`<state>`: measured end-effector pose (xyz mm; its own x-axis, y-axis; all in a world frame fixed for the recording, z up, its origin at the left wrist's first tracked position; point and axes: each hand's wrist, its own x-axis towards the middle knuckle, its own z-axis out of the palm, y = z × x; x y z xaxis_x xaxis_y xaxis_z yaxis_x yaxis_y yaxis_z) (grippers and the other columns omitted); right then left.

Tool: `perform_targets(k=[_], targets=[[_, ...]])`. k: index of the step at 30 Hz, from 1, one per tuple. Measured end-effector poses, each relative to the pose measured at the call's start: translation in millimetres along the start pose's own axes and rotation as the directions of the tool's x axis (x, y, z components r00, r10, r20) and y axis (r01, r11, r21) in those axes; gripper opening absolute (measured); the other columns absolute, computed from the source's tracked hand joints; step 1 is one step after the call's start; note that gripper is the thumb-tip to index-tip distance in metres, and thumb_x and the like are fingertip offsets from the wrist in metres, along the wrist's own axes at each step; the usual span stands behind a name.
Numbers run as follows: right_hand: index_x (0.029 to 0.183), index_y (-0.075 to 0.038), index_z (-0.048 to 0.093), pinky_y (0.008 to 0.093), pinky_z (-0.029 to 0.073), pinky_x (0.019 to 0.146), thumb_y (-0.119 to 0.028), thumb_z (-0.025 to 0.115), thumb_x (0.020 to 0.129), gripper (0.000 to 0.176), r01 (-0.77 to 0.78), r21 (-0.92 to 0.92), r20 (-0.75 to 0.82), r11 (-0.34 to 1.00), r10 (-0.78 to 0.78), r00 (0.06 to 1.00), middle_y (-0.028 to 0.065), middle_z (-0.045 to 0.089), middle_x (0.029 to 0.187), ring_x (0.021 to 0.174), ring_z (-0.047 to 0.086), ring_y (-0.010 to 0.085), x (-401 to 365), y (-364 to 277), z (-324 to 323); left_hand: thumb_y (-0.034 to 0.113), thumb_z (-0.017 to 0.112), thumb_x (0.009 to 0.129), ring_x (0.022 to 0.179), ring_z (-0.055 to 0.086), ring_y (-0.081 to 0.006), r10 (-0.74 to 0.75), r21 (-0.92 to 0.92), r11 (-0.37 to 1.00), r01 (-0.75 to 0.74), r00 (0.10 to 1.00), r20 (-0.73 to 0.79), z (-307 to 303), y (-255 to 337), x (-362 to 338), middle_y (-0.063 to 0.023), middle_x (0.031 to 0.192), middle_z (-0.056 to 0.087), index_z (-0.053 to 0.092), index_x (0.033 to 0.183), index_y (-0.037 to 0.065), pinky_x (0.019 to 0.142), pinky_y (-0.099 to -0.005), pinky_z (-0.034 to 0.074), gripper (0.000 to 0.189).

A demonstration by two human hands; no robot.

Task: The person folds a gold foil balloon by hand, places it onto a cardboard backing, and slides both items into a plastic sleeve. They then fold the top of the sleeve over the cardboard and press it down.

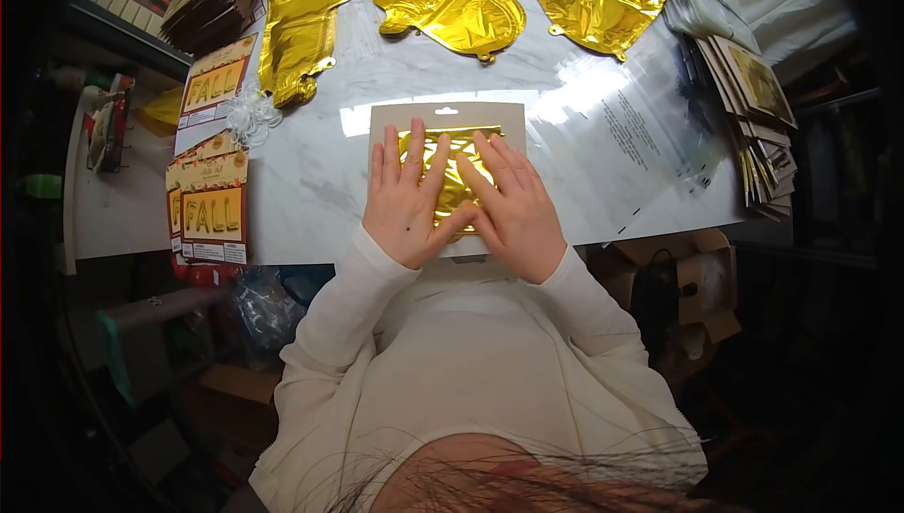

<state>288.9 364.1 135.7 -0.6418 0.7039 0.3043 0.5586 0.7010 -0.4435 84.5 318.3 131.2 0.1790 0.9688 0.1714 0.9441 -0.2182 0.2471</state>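
Lying under both hands (407, 207) (516, 216), gold foil (454, 191)

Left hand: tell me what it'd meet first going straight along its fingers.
Past the brown card beneath it and a stretch of white tabletop, the left hand would probably meet the middle gold foil piece first; depth is hard to judge.

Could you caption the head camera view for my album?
Left hand and right hand spread over gold foil on a card.
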Motion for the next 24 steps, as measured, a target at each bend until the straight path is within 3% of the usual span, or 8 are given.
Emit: perform_targets(k=[2,3,10,12,16,18,22,24], targets=[[0.147,-0.005,0.058,0.0499,0.038,0.121,-0.018,0.069,0.097,0.053,-0.047,0.182,-0.078,0.982,0.063,0.995,0.0191,0.047,0.161,0.149,0.045,0.0404,-1,8,3,0.066,0.059,0.099,0.156,0.015,-0.0600,-0.003,-0.001,1.000,0.003,1.000,0.011,-1,0,0,-0.0295,0.172,0.021,0.037,0.165,0.007,0.124,-0.0683,0.017,0.091],[0.147,-0.005,0.058,0.0499,0.038,0.121,-0.018,0.069,0.097,0.053,-0.049,0.183,-0.078,0.982,0.064,0.995,0.0191,0.047,0.161,0.149,0.045,0.0404,0,10,0,0.066,0.059,0.099,0.156,0.015,-0.0601,-0.005,-0.002,1.000,0.005,1.000,0.021,-2,1,0,-0.0302,0.172,0.021,0.037,0.165,0.006,0.125,-0.0681,0.017,0.092],[0.145,-0.002,0.059,0.0476,0.041,0.119,-0.017,0.071,0.097,0.051,-0.032,0.035,-0.071,0.999,0.035,0.997,0.0165,0.051,0.159,0.146,0.047,0.0386,-1,10,-3,0.068,0.059,0.098,0.157,0.012,-0.0609,0.004,-0.045,0.999,-0.004,1.000,-0.007,-2,-2,0,-0.0366,0.170,0.018,0.034,0.166,0.006,0.125,-0.0690,0.014,0.095],[0.146,-0.002,0.058,0.0475,0.041,0.119,-0.018,0.071,0.097,0.053,-0.032,0.011,-0.075,0.999,0.033,0.997,0.0164,0.051,0.158,0.146,0.047,0.0382,-2,10,-1,0.068,0.058,0.099,0.157,0.010,-0.0611,-0.014,-0.171,0.985,0.025,0.998,0.066,-7,-8,0,-0.0376,0.170,0.017,0.032,0.166,0.004,0.124,-0.0700,0.012,0.096],[0.148,-0.003,0.056,0.0473,0.040,0.120,-0.018,0.071,0.097,0.055,-0.029,-0.013,-0.079,1.000,0.027,0.996,0.0158,0.051,0.158,0.146,0.047,0.0372,-3,10,1,0.065,0.059,0.100,0.158,0.009,-0.0601,0.000,-0.051,0.999,0.004,0.997,0.072,-31,-3,8,-0.0386,0.170,0.015,0.030,0.166,0.002,0.124,-0.0707,0.009,0.096],[0.149,-0.003,0.055,0.0474,0.040,0.120,-0.018,0.071,0.097,0.056,-0.031,-0.016,-0.083,0.999,0.030,0.996,0.0156,0.051,0.158,0.146,0.047,0.0370,-3,10,1,0.058,0.057,0.103,0.159,0.011,-0.0560,0.101,-0.071,0.993,-0.098,0.994,0.051,-37,13,13,-0.0347,0.172,0.016,0.030,0.166,0.001,0.126,-0.0688,0.009,0.089],[0.149,-0.004,0.056,0.0474,0.039,0.121,-0.016,0.070,0.096,0.056,-0.023,-0.009,-0.080,1.000,0.022,0.997,0.0153,0.051,0.159,0.146,0.047,0.0370,-4,13,2,0.048,0.054,0.106,0.162,0.009,-0.0493,0.107,-0.090,0.990,-0.105,0.994,0.025,-9,15,22,-0.0257,0.176,0.014,0.024,0.169,0.006,0.128,-0.0645,0.007,0.082],[0.148,-0.004,0.057,0.0475,0.039,0.121,-0.016,0.070,0.096,0.055,-0.031,0.004,-0.086,1.000,0.031,0.996,0.0152,0.051,0.159,0.147,0.046,0.0369,-5,14,1,0.046,0.055,0.106,0.161,0.017,-0.0487,0.092,0.018,0.996,-0.093,0.994,0.053,2,13,22,-0.0237,0.175,0.021,0.032,0.166,0.003,0.127,-0.0645,0.013,0.077]])
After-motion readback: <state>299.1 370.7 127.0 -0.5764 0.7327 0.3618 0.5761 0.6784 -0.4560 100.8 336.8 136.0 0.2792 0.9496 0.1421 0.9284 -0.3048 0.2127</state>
